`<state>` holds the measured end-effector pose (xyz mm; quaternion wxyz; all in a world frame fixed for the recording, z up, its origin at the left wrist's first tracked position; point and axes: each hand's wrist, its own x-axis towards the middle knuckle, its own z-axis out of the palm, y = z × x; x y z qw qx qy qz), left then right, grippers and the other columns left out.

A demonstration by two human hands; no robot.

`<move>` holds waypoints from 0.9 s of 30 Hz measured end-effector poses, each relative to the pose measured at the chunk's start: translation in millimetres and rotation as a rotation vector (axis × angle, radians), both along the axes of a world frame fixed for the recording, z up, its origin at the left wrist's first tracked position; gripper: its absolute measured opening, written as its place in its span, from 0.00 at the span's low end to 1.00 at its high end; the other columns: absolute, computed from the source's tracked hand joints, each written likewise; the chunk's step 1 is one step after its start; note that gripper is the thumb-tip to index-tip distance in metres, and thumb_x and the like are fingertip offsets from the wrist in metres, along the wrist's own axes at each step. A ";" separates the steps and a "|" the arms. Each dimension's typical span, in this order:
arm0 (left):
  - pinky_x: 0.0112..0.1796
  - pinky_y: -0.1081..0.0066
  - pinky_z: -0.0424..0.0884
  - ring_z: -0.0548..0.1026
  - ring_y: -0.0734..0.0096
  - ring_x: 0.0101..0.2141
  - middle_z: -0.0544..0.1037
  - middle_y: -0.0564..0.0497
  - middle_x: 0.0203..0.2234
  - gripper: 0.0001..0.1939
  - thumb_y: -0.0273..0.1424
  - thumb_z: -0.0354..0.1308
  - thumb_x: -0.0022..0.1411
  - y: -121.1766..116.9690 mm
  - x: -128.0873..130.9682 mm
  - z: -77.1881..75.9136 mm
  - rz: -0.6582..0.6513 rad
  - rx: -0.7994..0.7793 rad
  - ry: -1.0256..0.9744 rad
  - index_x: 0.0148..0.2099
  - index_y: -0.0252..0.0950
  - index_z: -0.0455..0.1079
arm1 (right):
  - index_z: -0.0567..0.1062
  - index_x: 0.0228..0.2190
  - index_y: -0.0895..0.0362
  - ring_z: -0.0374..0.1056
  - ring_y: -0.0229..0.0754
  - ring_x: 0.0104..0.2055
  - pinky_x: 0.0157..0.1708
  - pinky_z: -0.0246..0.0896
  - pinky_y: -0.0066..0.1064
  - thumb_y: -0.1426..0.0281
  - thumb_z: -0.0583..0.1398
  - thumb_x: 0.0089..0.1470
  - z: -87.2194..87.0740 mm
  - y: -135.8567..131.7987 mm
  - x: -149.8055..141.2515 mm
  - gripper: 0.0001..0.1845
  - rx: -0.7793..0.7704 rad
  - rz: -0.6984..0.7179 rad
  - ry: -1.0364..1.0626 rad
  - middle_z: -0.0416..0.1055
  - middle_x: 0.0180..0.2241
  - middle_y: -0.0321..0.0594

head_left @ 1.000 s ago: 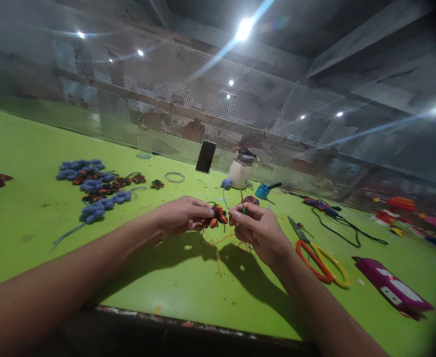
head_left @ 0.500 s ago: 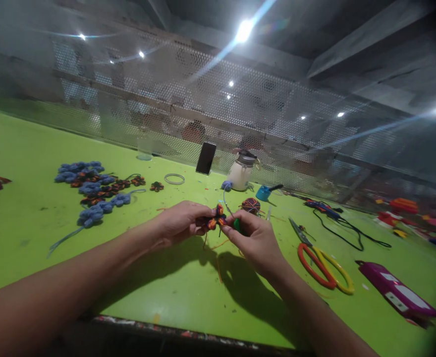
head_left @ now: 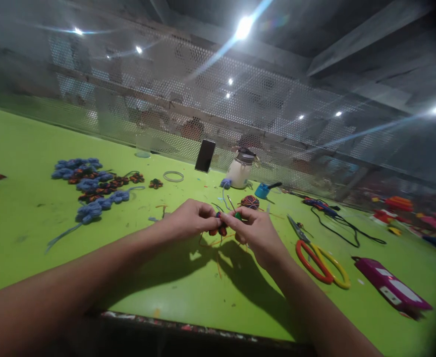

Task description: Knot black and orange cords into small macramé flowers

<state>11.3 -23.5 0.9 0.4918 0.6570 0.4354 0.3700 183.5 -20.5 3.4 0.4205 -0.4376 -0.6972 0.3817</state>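
Over the middle of the green table, my left hand (head_left: pixel 189 218) pinches a small multicoloured crochet flower (head_left: pixel 218 231), dark with orange and red petals. My right hand (head_left: pixel 258 233) is closed around the green handle of a crochet hook (head_left: pixel 238 215), its metal shaft pointing up and away. The right fingertips meet the flower's upper edge beside the left ones, so part of the flower is hidden. Loose orange yarn ends (head_left: pixel 218 265) hang below. Just beyond the right hand lies a multicoloured yarn ball (head_left: pixel 249 202).
Blue crochet flowers (head_left: pixel 89 210) and dark-orange ones (head_left: pixel 155 183) lie left, near a ring (head_left: pixel 173 176). A phone (head_left: pixel 205 155) and jar (head_left: pixel 241 171) stand behind. Scissors (head_left: pixel 316 263), a purple device (head_left: pixel 391 287) and a corded blue tool (head_left: pixel 324 207) lie right.
The flower has turned and dropped slightly between my fingers. My hands have drawn closer together, and the hook's shaft now points up more visibly. The whole view has shifted slightly.
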 end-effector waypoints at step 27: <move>0.29 0.72 0.57 0.67 0.75 0.26 0.76 0.47 0.25 0.04 0.24 0.61 0.47 -1.6 -6.6 0.1 -0.137 -0.269 -0.362 0.29 0.29 0.75 | 0.76 0.33 0.56 0.66 0.39 0.30 0.30 0.62 0.33 0.70 0.61 0.49 7.3 -7.4 10.6 0.07 0.409 0.121 -0.076 0.72 0.30 0.40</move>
